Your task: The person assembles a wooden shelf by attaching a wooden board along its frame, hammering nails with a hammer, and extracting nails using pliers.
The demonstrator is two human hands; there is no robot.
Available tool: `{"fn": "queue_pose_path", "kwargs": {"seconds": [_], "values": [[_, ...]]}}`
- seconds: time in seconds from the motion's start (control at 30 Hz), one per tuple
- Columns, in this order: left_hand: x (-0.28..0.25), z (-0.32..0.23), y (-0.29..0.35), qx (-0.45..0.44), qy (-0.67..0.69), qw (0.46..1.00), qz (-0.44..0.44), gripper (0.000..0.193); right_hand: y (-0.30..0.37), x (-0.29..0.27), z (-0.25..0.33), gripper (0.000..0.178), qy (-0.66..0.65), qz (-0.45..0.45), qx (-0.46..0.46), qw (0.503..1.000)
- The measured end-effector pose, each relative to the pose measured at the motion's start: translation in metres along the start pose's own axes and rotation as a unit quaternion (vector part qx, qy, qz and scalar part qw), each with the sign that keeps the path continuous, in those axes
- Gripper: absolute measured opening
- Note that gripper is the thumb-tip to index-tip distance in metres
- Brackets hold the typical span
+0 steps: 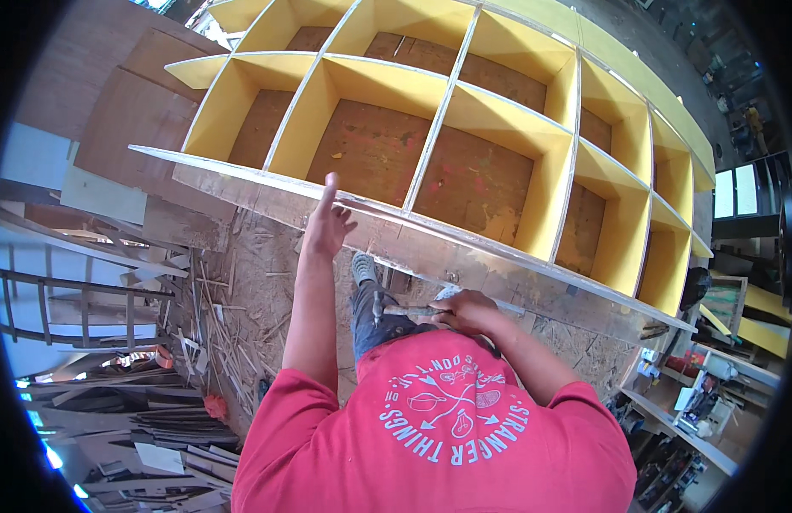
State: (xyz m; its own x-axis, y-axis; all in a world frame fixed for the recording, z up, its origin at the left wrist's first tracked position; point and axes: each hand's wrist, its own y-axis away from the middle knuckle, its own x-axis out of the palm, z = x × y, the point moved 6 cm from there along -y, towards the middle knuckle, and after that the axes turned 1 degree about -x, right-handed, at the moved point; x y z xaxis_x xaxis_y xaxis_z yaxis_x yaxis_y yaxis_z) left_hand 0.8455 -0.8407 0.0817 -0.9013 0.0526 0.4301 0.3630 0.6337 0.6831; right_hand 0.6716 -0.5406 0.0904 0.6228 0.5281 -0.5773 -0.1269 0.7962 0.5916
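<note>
In front of me lies a large yellow wooden grid frame [444, 158], its panels crossing to form open compartments, on a brown wooden surface [490, 274]. My left hand [328, 227] is raised beside the frame's near edge, fingers stretched apart and nothing in them. Whether it touches that edge I cannot tell. Close to my waist, my right hand [466, 311] is closed around the handle of a hammer [403, 309]. The hammer's head points left, over my leg, and part of its handle is hidden by the fingers.
Wood scraps and offcuts [216, 316] litter the floor at my left, near stacked boards [156, 427]. Large brown sheets [126, 128] lie at the far left. A bench with tools and containers [703, 385] stands on the right.
</note>
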Motion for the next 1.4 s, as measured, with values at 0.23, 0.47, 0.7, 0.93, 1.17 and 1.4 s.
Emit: {"fn": "queue_pose_path", "kwargs": {"seconds": [0.23, 0.47, 0.7, 0.93, 1.17, 1.4], "values": [[0.019, -0.003, -0.006, 0.108, -0.023, 0.994, 0.006, 0.037, -0.013, -0.033, -0.023, 0.040, -0.112, -0.147, 0.022, 0.982], [0.029, -0.004, -0.002, 0.113, -0.022, 0.993, 0.020, 0.036, -0.012, -0.011, -0.028, 0.043, -0.006, 0.005, -0.012, 1.000], [0.013, -0.003, -0.014, 0.121, -0.039, 0.992, 0.027, 0.045, -0.010, -0.003, -0.024, 0.042, 0.028, -0.011, -0.080, 0.996], [0.022, -0.004, -0.008, 0.123, -0.053, 0.991, 0.027, 0.041, -0.025, -0.030, -0.045, 0.040, -0.050, -0.103, -0.027, 0.993], [0.018, -0.005, -0.013, 0.123, -0.061, 0.990, 0.034, 0.039, -0.022, -0.046, -0.047, 0.041, -0.065, -0.105, 0.005, 0.992], [0.016, -0.004, -0.010, 0.122, -0.053, 0.991, 0.024, 0.037, -0.006, -0.011, -0.012, 0.043, -0.005, 0.018, -0.089, 0.996]]}}
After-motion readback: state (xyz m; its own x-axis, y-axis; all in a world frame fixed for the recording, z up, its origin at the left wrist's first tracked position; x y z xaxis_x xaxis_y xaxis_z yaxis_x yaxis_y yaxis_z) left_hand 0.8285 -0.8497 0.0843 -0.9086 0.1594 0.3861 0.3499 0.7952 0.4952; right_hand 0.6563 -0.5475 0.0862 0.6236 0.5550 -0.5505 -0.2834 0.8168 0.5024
